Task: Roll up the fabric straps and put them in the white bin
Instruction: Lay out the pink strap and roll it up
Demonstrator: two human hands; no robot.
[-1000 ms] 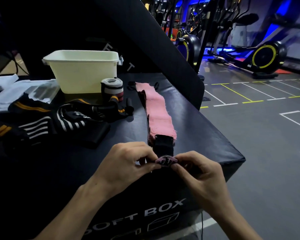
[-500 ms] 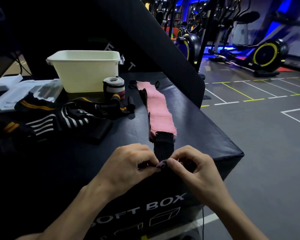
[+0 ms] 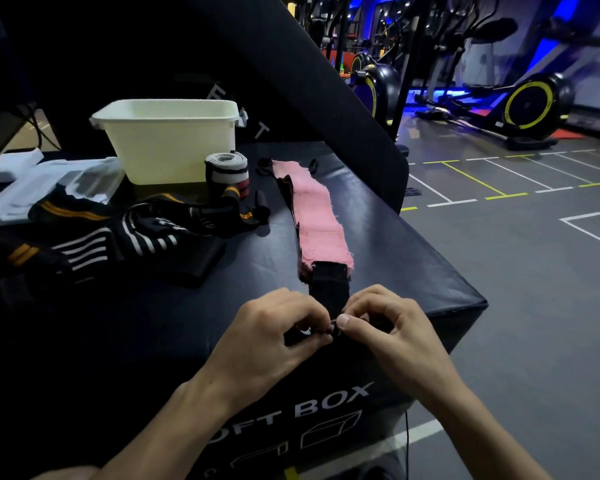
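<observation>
At the near edge of the table [image 3: 413,271], the left hand [image 3: 271,341] and the right hand [image 3: 392,330] are meeting fingertip to fingertip, both curled and pinching the black near end of the pink strap [image 3: 321,220]. How far that end is rolled is hidden behind the fingers. Beyond the hands, the strap is lying flat on the dark top, running away toward the far side with its pink face up. To its left, a rolled grey strap [image 3: 226,173] is standing on end, touching or just in front of the white bin [image 3: 174,143], which is sitting at the far left. Nearer and further left, a heap of black straps [image 3: 125,230] with white and orange stripes is sprawling across the table. On the floor at far right, exercise machines [image 3: 530,105] are standing under blue light.
</observation>
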